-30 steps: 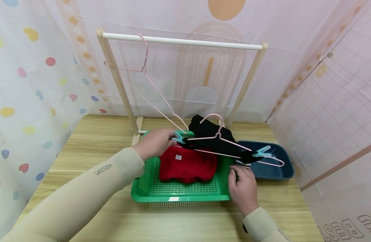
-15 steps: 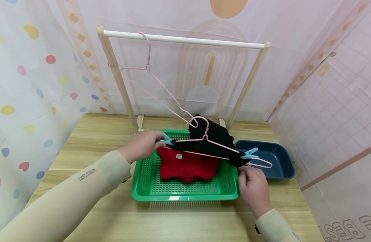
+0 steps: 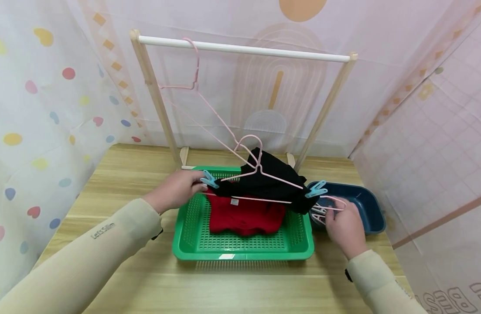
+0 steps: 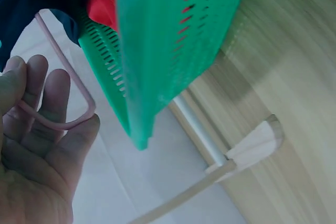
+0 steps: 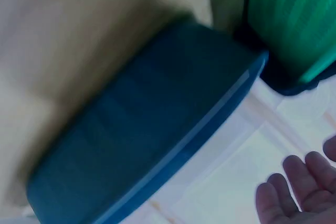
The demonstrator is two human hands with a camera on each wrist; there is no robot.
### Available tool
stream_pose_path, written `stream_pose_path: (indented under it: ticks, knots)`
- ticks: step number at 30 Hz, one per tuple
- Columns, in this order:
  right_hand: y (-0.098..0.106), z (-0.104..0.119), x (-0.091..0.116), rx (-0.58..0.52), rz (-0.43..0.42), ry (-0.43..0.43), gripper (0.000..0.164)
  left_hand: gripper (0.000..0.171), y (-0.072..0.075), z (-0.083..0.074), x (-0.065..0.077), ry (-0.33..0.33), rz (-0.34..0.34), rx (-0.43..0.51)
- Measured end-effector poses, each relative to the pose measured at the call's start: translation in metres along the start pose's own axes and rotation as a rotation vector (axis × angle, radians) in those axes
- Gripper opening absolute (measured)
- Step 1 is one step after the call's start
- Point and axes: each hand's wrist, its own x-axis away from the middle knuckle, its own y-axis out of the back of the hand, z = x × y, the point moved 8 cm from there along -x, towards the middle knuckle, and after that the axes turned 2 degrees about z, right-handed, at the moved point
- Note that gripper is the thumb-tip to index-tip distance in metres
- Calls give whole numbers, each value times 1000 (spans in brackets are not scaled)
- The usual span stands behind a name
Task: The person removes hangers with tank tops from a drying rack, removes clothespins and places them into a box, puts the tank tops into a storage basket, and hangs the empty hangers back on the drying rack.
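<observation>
A pink wire hanger [image 3: 260, 174] carries a black garment [image 3: 264, 183], pinned at each end by a blue clip [image 3: 207, 179]. My left hand [image 3: 179, 190] holds the hanger's left end beside that clip; in the left wrist view the pink wire loop [image 4: 63, 114] lies across the left hand's fingers [image 4: 44, 93]. My right hand [image 3: 342, 224] is just under the hanger's right loop [image 3: 334, 203], by the second clip [image 3: 316, 189]. In the right wrist view its fingers [image 5: 299, 192] are relaxed and hold nothing. The hanger hovers above a red garment [image 3: 244, 216] in the green basket [image 3: 240, 254].
A wooden rack with a white rod [image 3: 244, 49] stands behind the basket, and a second pink hanger [image 3: 193, 69] hangs on it at the left. A dark blue tub [image 3: 367, 205] sits right of the basket. Patterned sheets wall in the wooden table [image 3: 114, 174].
The hanger with the black garment has risen and levelled above the basket. My right hand moved right, from the basket's corner to the blue tub's edge. My left hand drew back a little.
</observation>
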Motion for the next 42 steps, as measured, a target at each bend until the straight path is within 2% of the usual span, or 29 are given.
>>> stream_pose_path:
  ticks: [4, 10, 16, 21, 31, 34, 39, 42]
  knots:
    - [7, -9, -17, 34, 77, -25, 36, 6, 0, 6, 4, -11, -11, 7]
    - [15, -14, -36, 38, 118, -27, 36, 10, -1, 15, 10, 3, -50, 11]
    - [15, -9, -47, 45, 160, -27, 38, 9, -6, 17, 17, 14, -75, 28]
    - [11, -2, -55, 42, 229, -9, 40, 10, -10, 22, 21, 33, -82, 58]
    - [-12, 19, -89, 19, 462, 78, 51, 11, -15, 30, 24, 67, -51, 99]
    - [-21, 29, -102, 20, 542, 131, 56, 12, -18, 32, 25, 72, -51, 113]
    - [-39, 39, -123, 54, 640, 220, 60, 13, -24, 36, 26, 79, -59, 150]
    - [-48, 43, -130, 93, 687, 236, 63, 12, -27, 35, 25, 74, -59, 181]
